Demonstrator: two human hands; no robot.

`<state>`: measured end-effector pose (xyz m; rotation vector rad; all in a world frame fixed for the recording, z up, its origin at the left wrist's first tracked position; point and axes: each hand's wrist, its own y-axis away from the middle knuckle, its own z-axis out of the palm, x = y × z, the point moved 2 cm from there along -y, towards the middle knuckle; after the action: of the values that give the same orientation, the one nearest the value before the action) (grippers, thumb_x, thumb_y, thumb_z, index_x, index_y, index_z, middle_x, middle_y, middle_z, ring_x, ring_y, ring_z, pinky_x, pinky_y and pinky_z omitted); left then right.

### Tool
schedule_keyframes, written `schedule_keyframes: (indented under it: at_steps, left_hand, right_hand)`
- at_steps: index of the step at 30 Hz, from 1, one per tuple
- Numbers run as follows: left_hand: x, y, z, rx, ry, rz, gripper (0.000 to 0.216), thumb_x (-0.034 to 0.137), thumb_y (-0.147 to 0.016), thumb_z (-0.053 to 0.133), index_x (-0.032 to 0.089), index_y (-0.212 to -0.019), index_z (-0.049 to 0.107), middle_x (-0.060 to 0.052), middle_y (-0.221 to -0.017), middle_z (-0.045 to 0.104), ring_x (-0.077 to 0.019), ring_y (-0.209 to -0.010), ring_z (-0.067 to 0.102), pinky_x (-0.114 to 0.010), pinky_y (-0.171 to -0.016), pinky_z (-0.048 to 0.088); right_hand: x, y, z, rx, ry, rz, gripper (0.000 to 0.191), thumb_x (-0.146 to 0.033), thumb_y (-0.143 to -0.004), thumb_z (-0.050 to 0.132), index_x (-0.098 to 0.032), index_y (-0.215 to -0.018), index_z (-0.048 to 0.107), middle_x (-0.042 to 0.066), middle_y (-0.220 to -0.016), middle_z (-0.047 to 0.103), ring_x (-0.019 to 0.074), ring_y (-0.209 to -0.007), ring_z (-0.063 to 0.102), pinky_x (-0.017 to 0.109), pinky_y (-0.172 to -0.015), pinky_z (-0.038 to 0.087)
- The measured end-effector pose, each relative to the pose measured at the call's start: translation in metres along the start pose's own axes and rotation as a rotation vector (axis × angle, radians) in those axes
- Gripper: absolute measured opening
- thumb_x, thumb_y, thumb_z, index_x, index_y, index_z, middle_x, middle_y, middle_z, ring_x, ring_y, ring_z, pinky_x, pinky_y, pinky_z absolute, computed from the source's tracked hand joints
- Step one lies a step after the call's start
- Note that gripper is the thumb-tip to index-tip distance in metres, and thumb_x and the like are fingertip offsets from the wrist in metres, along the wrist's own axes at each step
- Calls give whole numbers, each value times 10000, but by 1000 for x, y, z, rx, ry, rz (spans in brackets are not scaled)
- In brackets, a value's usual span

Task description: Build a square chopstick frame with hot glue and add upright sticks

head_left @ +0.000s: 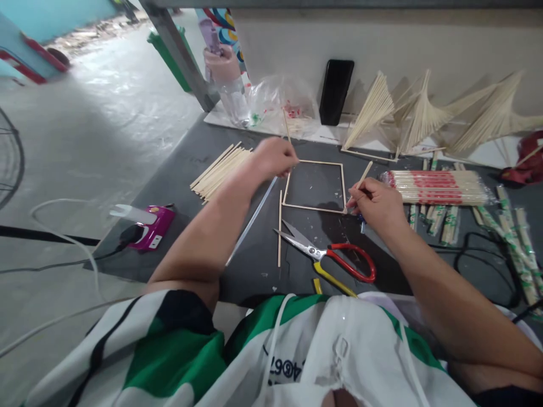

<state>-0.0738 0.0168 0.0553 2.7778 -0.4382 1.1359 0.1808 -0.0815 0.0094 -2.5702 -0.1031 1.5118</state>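
A square frame of thin wooden sticks [318, 209] lies flat on the dark table between my hands. My left hand [274, 158] is closed at the frame's far left corner, slightly blurred. A thin stick [287, 125] rises from its fingers. At the near right corner, my right hand [375, 200] pinches a short wooden stick [365, 174], which is tilted upward. Near the frame's front edge lie scissors [314, 251] with one red and one yellow handle, blades spread. A loose stick [279, 237] is under the blade tips. A pile of sticks [223, 169] lies beside my left forearm.
A translucent glue stick [250, 223] lies left of the scissors. The purple plugged device [155, 229] sits at the left edge. Wrapped chopsticks [441, 187] fill the right side. At the back are a bottle [231, 85], a phone [336, 92] and twisted stick models [424, 113].
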Motion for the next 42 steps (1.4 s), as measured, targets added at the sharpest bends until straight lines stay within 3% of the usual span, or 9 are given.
schedule_keyframes:
  at_steps: [2, 4, 6, 9, 15, 23, 33, 42]
  left_hand:
    - [-27, -19, -18, 131, -27, -138, 215, 109, -822, 684, 177, -622, 644, 11, -488, 541, -147, -481, 574, -347, -623, 529]
    - [-48, -34, -20, 196, -6, -148, 89, 120, -813, 680, 187, -762, 709, 18, -539, 570, -154, -526, 596, -335, -641, 521]
    - [-59, -45, -10, 229, -13, -37, 105, 153, -821, 667, 211, -866, 742, 18, -631, 629, -153, -618, 622, -315, -691, 515]
    - [-66, -56, 7, 268, -29, 119, 101, 177, -844, 645, 220, -850, 736, 7, -770, 706, -153, -774, 640, -284, -780, 496]
    - [-80, -76, 29, 322, 11, 94, 203, 240, -951, 579, 203, -775, 674, -2, -689, 666, -145, -718, 615, -272, -725, 466]
    - [-72, -74, 34, 299, -110, 57, 209, 183, -986, 632, 188, -776, 629, 85, -669, 627, -66, -687, 530, -232, -706, 423]
    - [-67, -67, 33, 257, -67, 50, 147, 166, -1015, 584, 164, -881, 644, 88, -743, 630, -33, -770, 521, -206, -855, 451]
    - [-74, -71, 33, 323, -66, 106, 167, 183, -942, 620, 227, -794, 685, 60, -775, 711, -100, -767, 610, -284, -812, 513]
  right_hand:
    - [1, 1, 1, 8, -6, -18, 260, -427, -872, 650, -213, -735, 595, 37, -834, 677, 176, -586, 677, 323, -506, 579]
    - [1, 2, 1, 10, -10, -21, 261, -425, -877, 654, -215, -732, 598, 42, -851, 683, 173, -590, 677, 316, -500, 583]
    - [1, 2, 0, 7, -9, -17, 255, -418, -879, 659, -226, -722, 595, 40, -841, 685, 177, -592, 680, 314, -496, 584]
    - [-1, 4, -1, 7, 13, -20, 234, -396, -890, 641, -238, -723, 593, 32, -809, 678, 179, -594, 686, 306, -496, 582]
    - [-8, 5, -3, 4, 51, -31, 240, -381, -901, 635, -235, -718, 586, 23, -799, 677, 157, -578, 675, 283, -496, 567]
    - [-7, 6, -4, 9, 52, -59, 237, -343, -925, 621, -220, -727, 583, 14, -789, 669, 147, -608, 685, 287, -518, 579]
    - [-4, 5, -6, 8, 4, 49, 255, -423, -928, 680, -242, -788, 569, 7, -759, 647, 170, -668, 704, 299, -554, 587]
    - [13, 2, 7, -120, 89, 159, 121, -214, -848, 645, -223, -736, 598, -8, -680, 660, 166, -552, 656, 286, -496, 521]
